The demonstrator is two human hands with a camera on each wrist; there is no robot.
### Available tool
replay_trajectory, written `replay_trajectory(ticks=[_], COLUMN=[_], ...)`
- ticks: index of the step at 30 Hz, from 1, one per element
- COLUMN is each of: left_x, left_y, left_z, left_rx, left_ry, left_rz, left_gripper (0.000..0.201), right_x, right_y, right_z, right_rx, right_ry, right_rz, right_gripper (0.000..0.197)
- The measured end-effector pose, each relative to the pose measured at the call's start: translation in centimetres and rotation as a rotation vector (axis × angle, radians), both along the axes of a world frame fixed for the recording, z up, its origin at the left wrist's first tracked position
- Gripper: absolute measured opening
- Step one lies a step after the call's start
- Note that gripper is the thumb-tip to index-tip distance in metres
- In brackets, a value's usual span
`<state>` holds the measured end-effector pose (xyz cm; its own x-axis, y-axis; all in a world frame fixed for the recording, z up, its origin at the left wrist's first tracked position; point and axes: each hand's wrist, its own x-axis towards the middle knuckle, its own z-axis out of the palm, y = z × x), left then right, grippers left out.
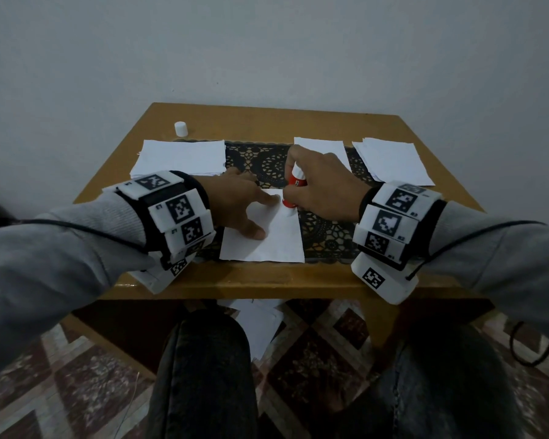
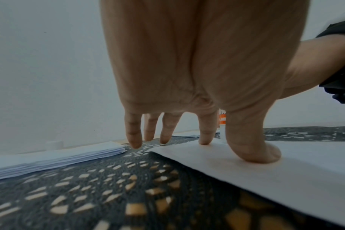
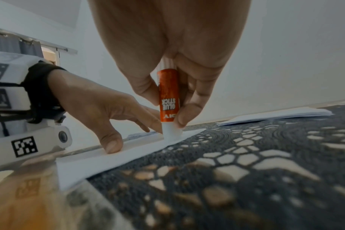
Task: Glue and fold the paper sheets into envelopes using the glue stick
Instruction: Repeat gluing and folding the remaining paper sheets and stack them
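The left hand point(image 1: 235, 201) lies with fingers spread, thumb and forefinger pressing the paper sheet point(image 1: 267, 239) flat on the lace mat point(image 1: 327, 236) so it cannot slide under the stroke. The right hand point(image 1: 324, 188) pinches the glue stick point(image 3: 168, 99) upright between thumb and fingertips, its tip on the sheet's far right edge, apparently to lay glue there. The white cap point(image 1: 181, 128) stands well apart. The contact point and any glue trace are hard to make out.
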<state>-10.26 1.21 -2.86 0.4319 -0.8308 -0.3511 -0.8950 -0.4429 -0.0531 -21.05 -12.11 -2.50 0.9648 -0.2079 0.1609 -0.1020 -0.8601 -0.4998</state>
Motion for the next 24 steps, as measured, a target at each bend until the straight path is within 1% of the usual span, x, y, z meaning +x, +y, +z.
replay_trajectory(ticks=[5, 9, 12, 16, 18, 21, 24], left_x=[0.1, 0.3, 0.2, 0.0, 0.2, 1.0, 1.3], left_y=[0.0, -0.2, -0.5, -1.1, -1.5, -2.0, -2.5], left_z=[0.1, 0.1, 0.3, 1.0, 1.4, 1.5, 1.2], left_rx=[-0.032, -0.045, -0.052, -0.068, -0.043, 0.01, 0.047], left_ry=[0.074, 0.088, 0.076, 0.091, 0.077, 0.066, 0.042], left_rz=[0.015, 0.018, 0.018, 0.046, 0.071, 0.106, 0.108], left_gripper=[0.075, 0.077, 0.081, 0.091, 0.097, 0.101, 0.103], right_x=[-0.8, -2.5, -3.7, -4.5, -4.4, -4.1, -3.9], right_y=[0.6, 1.7, 2.5, 2.9, 2.5, 1.5, 0.9], right_z=[0.5, 0.5, 0.6, 0.9, 0.9, 0.6, 0.5], right_rx=[-0.023, 0.024, 0.002, -0.003, 0.053, 0.223, 0.285], right_ry=[0.055, 0.095, 0.132, 0.173, 0.183, 0.203, 0.213], right_rz=[0.031, 0.079, 0.104, 0.11, 0.115, 0.093, 0.083], right_gripper=[0.023, 0.023, 0.022, 0.019, 0.017, 0.014, 0.017])
